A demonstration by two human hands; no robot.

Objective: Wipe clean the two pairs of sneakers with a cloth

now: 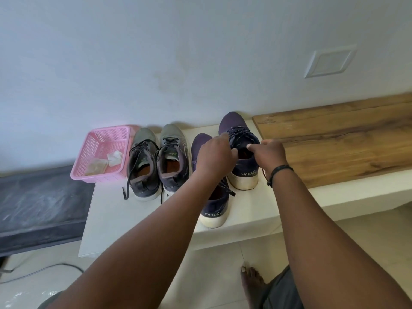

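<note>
Two pairs of sneakers stand on a white ledge (107, 210), toes toward the wall. The grey pair, left shoe (142, 163) and right shoe (172, 161), sits left of centre with loose black laces. The purple pair has white soles. Its left shoe (214, 210) is nearer me, and its right shoe (231, 123) is further back. My left hand (214, 155) and my right hand (270, 153) both hold the collar of the right purple shoe, one on each side of the opening. A white cloth (114, 158) lies crumpled in the pink basket (100, 176).
The pink basket stands left of the grey pair and also holds a beige cloth (95, 167). A wooden top (334, 141) adjoins the ledge on the right, a dark panel (40, 201) on the left. My bare foot (252, 284) and a cable (44, 269) are on the tiled floor.
</note>
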